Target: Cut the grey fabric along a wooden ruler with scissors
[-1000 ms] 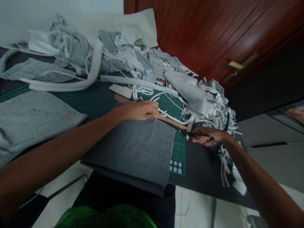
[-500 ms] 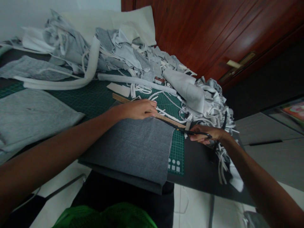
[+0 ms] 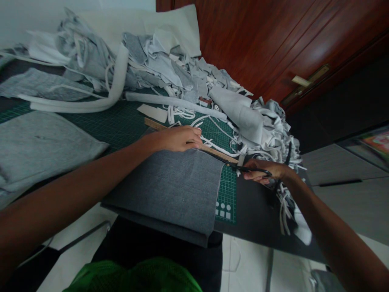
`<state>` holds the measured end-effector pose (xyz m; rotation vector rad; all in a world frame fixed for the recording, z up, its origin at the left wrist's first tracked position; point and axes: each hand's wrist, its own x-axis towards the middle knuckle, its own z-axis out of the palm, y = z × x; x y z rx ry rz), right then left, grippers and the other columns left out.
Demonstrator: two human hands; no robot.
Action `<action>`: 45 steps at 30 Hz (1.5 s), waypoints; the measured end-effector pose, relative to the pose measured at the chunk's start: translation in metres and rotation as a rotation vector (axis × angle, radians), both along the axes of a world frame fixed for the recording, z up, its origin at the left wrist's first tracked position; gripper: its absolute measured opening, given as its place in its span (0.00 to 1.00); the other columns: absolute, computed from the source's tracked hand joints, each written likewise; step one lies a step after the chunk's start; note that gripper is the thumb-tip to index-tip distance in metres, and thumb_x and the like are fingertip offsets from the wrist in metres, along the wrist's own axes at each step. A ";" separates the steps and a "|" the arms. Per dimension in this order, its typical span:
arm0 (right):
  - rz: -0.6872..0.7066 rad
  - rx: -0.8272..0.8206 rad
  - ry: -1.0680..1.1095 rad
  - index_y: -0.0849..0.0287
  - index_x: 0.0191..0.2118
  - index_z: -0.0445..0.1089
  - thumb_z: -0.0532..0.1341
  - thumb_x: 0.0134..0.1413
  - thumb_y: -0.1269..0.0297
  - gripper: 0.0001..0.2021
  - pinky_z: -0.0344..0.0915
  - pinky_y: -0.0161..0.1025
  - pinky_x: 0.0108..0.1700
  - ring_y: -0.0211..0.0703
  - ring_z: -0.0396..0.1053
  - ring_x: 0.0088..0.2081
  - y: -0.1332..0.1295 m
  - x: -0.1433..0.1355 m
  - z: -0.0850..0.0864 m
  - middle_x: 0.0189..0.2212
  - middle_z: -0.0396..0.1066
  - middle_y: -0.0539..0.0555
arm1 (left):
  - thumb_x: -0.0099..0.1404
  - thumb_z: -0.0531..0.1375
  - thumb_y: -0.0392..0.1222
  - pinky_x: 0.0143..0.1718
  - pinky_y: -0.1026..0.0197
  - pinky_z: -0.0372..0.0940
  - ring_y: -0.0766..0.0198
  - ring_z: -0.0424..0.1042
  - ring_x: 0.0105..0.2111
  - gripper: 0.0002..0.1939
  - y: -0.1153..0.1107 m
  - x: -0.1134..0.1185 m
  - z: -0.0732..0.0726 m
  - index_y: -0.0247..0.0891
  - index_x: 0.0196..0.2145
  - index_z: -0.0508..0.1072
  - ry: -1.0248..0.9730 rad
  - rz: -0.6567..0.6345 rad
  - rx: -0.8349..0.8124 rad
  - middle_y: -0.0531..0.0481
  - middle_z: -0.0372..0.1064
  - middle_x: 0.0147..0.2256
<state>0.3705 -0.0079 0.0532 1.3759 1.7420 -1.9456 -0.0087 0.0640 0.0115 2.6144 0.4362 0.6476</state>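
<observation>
Dark grey cloth [image 3: 173, 186] lies folded over the table's near edge and hangs down a little. Along its far edge runs a wooden ruler [image 3: 154, 124]. My left hand [image 3: 180, 138] is closed on the ruler, pressing it against the cloth, with its fingertips partly hidden. My right hand [image 3: 266, 168] grips black-handled scissors [image 3: 253, 168], whose blades point left along the ruler at the cloth's far right corner. How far the blades are parted is hard to make out. A green cutting mat [image 3: 227, 184] shows under the cloth.
Heaped grey and white fabric scraps [image 3: 173, 73] cover the back of the table. A rolled white cloth strip [image 3: 176, 101] and thin white strips lie beyond the ruler. Folded light grey fabric [image 3: 45, 146] sits left. A wooden door [image 3: 258, 44] stands behind.
</observation>
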 end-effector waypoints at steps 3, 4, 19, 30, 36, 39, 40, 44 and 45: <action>0.003 0.004 -0.001 0.57 0.22 0.58 0.72 0.55 0.44 0.29 0.49 0.25 0.12 0.27 0.51 0.13 0.001 0.001 -0.001 0.13 0.54 0.40 | 0.76 0.59 0.38 0.56 0.58 0.66 0.60 0.76 0.45 0.13 0.000 0.000 -0.001 0.47 0.48 0.84 0.008 0.002 0.012 0.48 0.79 0.42; 0.007 0.005 0.001 0.57 0.22 0.58 0.72 0.56 0.44 0.29 0.49 0.25 0.12 0.27 0.51 0.13 0.001 0.001 -0.001 0.13 0.54 0.40 | 0.76 0.59 0.39 0.56 0.58 0.66 0.60 0.76 0.46 0.13 0.000 -0.001 -0.001 0.47 0.48 0.84 0.009 0.005 0.020 0.48 0.79 0.43; 0.022 -0.008 0.003 0.56 0.22 0.57 0.72 0.56 0.44 0.29 0.45 0.25 0.12 0.27 0.50 0.12 0.000 -0.002 0.002 0.13 0.52 0.39 | 0.72 0.62 0.41 0.58 0.55 0.66 0.58 0.76 0.45 0.13 0.006 -0.001 -0.006 0.53 0.49 0.84 -0.019 0.002 -0.009 0.50 0.79 0.41; 0.031 0.000 -0.006 0.56 0.21 0.57 0.72 0.56 0.44 0.30 0.45 0.25 0.13 0.26 0.50 0.13 0.002 0.001 0.000 0.13 0.52 0.40 | 0.73 0.61 0.42 0.55 0.56 0.67 0.58 0.76 0.44 0.12 0.007 -0.002 -0.005 0.53 0.47 0.84 -0.006 0.004 -0.030 0.50 0.78 0.42; 0.049 0.018 -0.010 0.57 0.21 0.58 0.72 0.57 0.44 0.29 0.46 0.26 0.13 0.27 0.51 0.13 0.003 0.001 0.000 0.13 0.54 0.41 | 0.74 0.60 0.42 0.54 0.56 0.67 0.58 0.76 0.45 0.13 0.007 -0.002 -0.005 0.51 0.48 0.84 0.012 0.015 -0.015 0.49 0.77 0.41; 0.044 0.023 -0.017 0.57 0.21 0.58 0.72 0.56 0.44 0.29 0.46 0.26 0.13 0.27 0.50 0.13 0.002 0.001 0.000 0.13 0.53 0.40 | 0.74 0.60 0.42 0.54 0.56 0.67 0.58 0.76 0.46 0.13 0.006 -0.002 -0.005 0.51 0.48 0.84 0.018 0.011 -0.013 0.49 0.78 0.42; 0.043 0.022 -0.017 0.57 0.21 0.57 0.72 0.56 0.43 0.29 0.46 0.26 0.13 0.27 0.50 0.13 0.002 0.001 0.001 0.13 0.53 0.40 | 0.74 0.60 0.42 0.54 0.56 0.67 0.58 0.76 0.45 0.13 0.006 -0.002 -0.005 0.51 0.48 0.84 0.018 0.009 -0.012 0.49 0.78 0.42; 0.038 0.014 -0.012 0.57 0.21 0.57 0.72 0.56 0.44 0.29 0.45 0.25 0.13 0.27 0.51 0.13 0.002 0.000 0.001 0.13 0.53 0.40 | 0.73 0.61 0.41 0.54 0.56 0.67 0.58 0.76 0.44 0.12 0.007 -0.002 -0.005 0.51 0.47 0.84 0.002 0.009 -0.009 0.49 0.77 0.40; 0.037 0.013 -0.011 0.57 0.21 0.57 0.72 0.57 0.45 0.29 0.45 0.25 0.13 0.26 0.51 0.13 0.002 0.000 0.001 0.13 0.53 0.40 | 0.72 0.62 0.41 0.55 0.56 0.67 0.58 0.76 0.44 0.11 0.007 -0.002 -0.005 0.51 0.47 0.84 -0.005 0.009 -0.010 0.49 0.77 0.40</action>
